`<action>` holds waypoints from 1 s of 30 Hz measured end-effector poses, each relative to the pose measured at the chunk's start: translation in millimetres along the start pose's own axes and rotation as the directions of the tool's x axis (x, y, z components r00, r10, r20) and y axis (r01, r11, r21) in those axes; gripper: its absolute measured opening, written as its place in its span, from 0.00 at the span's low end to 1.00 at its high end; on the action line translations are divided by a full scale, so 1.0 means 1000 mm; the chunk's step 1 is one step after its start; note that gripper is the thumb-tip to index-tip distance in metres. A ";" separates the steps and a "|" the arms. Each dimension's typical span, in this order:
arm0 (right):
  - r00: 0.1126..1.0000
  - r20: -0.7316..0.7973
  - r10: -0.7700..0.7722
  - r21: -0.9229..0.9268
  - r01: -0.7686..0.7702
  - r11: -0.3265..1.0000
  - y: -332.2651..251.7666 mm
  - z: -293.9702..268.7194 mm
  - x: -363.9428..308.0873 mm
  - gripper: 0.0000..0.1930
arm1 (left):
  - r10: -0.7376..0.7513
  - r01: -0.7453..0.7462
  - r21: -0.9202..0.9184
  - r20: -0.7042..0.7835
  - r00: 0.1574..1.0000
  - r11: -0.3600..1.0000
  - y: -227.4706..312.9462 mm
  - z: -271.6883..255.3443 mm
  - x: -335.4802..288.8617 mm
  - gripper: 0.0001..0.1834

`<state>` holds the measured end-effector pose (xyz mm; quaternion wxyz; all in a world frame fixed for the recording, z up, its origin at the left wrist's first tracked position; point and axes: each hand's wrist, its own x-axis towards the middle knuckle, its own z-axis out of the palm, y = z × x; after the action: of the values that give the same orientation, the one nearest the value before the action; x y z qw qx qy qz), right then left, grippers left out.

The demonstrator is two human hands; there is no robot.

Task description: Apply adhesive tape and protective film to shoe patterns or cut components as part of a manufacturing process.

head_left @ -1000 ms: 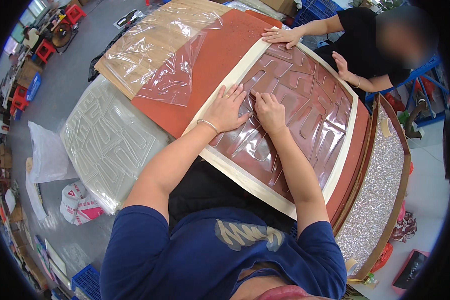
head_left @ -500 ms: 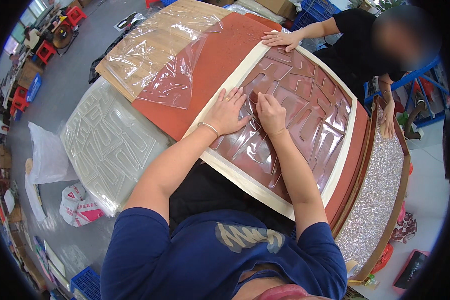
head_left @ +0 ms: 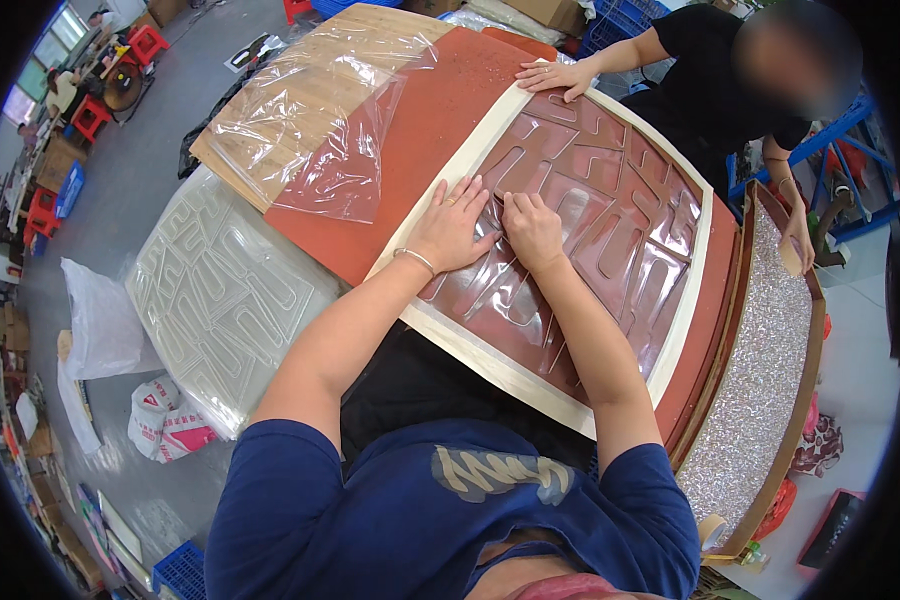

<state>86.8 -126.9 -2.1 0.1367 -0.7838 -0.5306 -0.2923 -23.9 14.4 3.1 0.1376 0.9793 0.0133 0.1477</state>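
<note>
A clear plastic sheet (head_left: 595, 250) with raised, elongated outlines lies over a red-brown surface inside a pale frame (head_left: 500, 372). My left hand (head_left: 453, 228) rests flat on the frame's left side and the sheet's edge, fingers spread, a bracelet at the wrist. Close beside it, my right hand (head_left: 533, 230) is closed with its fingertips bunched down against the sheet. Whatever those fingers pinch, if anything, is too small to make out. At the far end of the frame lies a co-worker's hand (head_left: 560, 76).
Beyond the frame is a red-brown board (head_left: 410, 130), with a wooden board (head_left: 315, 75) and loose clear film (head_left: 340, 170) on it. Stacked moulded plastic sheets (head_left: 230, 290) sit at left. The co-worker's other hand (head_left: 796, 245) is over a glittery silver panel (head_left: 755, 370) at right.
My right hand has shifted slightly left along the sheet, toward my left hand, which stays in place. The co-worker's hand over the glittery panel has moved a little right.
</note>
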 end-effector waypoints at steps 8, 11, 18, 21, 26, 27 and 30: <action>0.960 0.270 0.077 0.097 -0.107 0.990 -0.004 -0.020 0.007 0.16 | 0.008 -0.010 0.043 0.036 0.999 0.999 0.000 0.003 -0.001 0.37; 0.998 0.009 0.067 0.072 -0.067 0.995 -0.009 -0.027 0.006 0.15 | 0.002 -0.008 0.080 0.079 0.997 0.997 -0.001 0.004 -0.001 0.38; 0.978 0.120 0.171 0.152 -0.189 0.970 0.035 0.008 0.016 0.17 | -0.026 0.016 0.087 0.115 0.993 0.996 -0.002 0.000 0.003 0.42; 0.952 -0.288 0.102 -0.129 -0.144 0.981 0.053 0.034 0.011 0.20 | -0.016 0.006 0.084 0.117 0.993 0.996 -0.001 0.006 0.008 0.42; 0.786 0.324 0.526 0.297 -0.613 0.732 0.089 0.030 0.041 0.19 | -0.020 0.007 0.099 0.132 0.991 0.995 0.005 0.005 0.004 0.41; 0.732 0.126 0.669 0.424 -0.650 0.631 0.090 0.039 0.040 0.16 | -0.025 0.014 0.087 0.128 0.991 0.996 0.008 0.004 0.004 0.41; 0.723 0.168 0.670 0.247 -0.689 0.681 0.108 0.061 0.056 0.14 | -0.021 0.012 0.069 0.134 0.991 0.998 0.006 0.003 0.007 0.40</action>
<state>219.0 -96.1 -6.6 0.3324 -0.9042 -0.2430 -0.1136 -15.9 7.8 4.1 0.1058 0.9911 0.0171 0.0794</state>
